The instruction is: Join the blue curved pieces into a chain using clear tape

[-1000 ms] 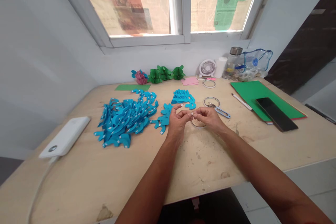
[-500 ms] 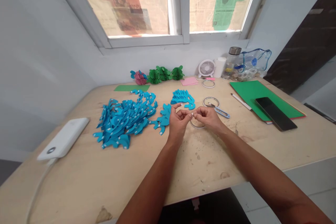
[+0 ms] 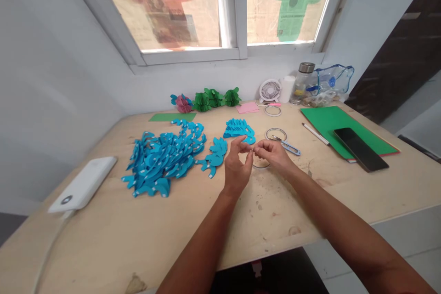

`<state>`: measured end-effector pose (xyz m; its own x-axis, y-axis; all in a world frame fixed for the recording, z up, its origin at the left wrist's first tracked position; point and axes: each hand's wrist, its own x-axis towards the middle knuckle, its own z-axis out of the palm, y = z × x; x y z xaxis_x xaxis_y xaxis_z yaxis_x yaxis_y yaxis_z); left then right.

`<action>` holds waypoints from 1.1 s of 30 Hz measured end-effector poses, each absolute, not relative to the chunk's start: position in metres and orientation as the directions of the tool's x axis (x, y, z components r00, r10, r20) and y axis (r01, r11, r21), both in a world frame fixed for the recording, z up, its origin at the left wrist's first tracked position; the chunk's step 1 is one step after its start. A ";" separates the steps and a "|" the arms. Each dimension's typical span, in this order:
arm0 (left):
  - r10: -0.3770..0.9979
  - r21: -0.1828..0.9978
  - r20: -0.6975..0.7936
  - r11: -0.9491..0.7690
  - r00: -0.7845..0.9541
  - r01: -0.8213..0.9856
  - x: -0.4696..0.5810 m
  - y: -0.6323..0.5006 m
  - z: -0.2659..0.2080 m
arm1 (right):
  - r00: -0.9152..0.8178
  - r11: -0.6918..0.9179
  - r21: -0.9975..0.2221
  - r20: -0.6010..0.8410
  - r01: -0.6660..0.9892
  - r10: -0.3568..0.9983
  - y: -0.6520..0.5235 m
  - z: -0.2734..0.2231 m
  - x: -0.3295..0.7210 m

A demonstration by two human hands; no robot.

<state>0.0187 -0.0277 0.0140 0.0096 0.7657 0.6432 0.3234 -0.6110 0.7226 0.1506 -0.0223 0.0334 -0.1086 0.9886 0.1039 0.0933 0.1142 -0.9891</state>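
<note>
A pale wooden bench [image 3: 161, 229] fills most of the view, and behind it rises a window [image 3: 206, 14] whose panes are papered over. The biggest thing near the hands is a heaped pile of blue paper shapes [image 3: 165, 156] on the bench to the left, many marked with small white patches. Well to the right, a green folder or stack of sheets [image 3: 324, 121] lies flat, with a dark phone [image 3: 360, 149] across its near part. A white power bank [image 3: 84, 181] with a cable sits at the far left.

The two hands meet over the middle of the bench. The right hand [image 3: 275, 155] has its thumb and forefinger pinched together on a tiny pale bit; the left hand [image 3: 239, 165] comes up to it with bent fingers, and I cannot tell whether its grip is closed on the bit too.

Just left of the left hand lies a smaller blue cluster [image 3: 217, 152], and behind the hands a neat row of blue pieces [image 3: 238, 127]. A blue cutter [image 3: 291, 148] rests beside the right hand, its tip over a pale ring [image 3: 265, 134]. Another ring [image 3: 262, 167] lies partly hidden under the hands. Smallest of all is the pale bit [image 3: 253, 149], right at the meeting fingertips.
</note>
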 end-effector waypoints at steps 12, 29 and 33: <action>0.744 0.691 0.668 -0.614 -0.011 0.380 0.018 -0.030 0.017 | -0.128 0.155 -0.976 0.136 0.156 0.982 -0.021 0.033 0.151; 0.848 0.830 0.528 -0.503 -0.049 0.241 0.017 -0.031 0.027 | -0.130 0.166 -0.968 0.143 0.187 0.981 -0.021 0.028 0.150; 0.857 0.843 0.513 -0.493 -0.045 0.216 0.018 -0.032 0.030 | -0.113 0.194 -0.950 0.171 0.246 0.979 -0.020 0.026 0.150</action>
